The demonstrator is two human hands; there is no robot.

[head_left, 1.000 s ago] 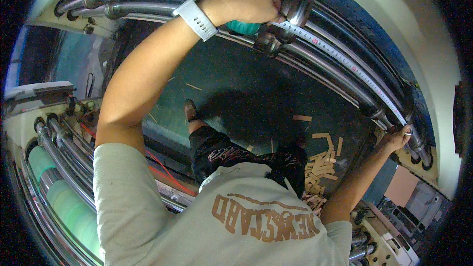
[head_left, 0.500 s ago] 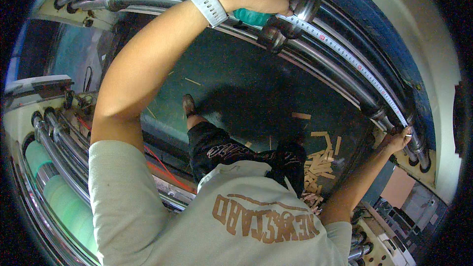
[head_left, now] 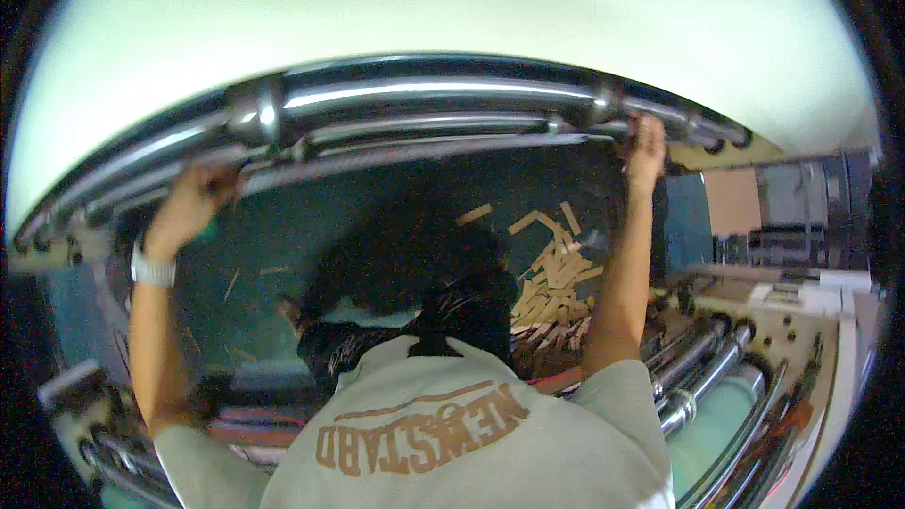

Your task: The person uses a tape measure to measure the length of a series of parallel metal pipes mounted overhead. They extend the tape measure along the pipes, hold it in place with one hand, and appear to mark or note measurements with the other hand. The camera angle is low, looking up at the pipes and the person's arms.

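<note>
A tape measure with a green case (head_left: 208, 227) has its pale blade (head_left: 377, 159) drawn out between my hands, smeared by motion. My left hand (head_left: 193, 205), with a white watch on its wrist, is closed round the case, which mostly hides behind the fingers. Far to the right, my right hand (head_left: 646, 146) pinches the blade's free end beside the rollers. The blade runs just on my side of the long shiny metal rollers (head_left: 424, 94), which carry dark collars (head_left: 256, 118).
A pale machine panel (head_left: 452, 0) rises beyond the rollers. Several loose wooden strips (head_left: 556, 278) are heaped on the dark floor (head_left: 396, 226) below. Another machine with metal rollers and a green cylinder (head_left: 721, 424) stands at the lower right.
The view has turned, so the rollers now run across the picture. My left hand has come down from the roller's collar to this side of the rollers; the blade remains stretched between both hands.
</note>
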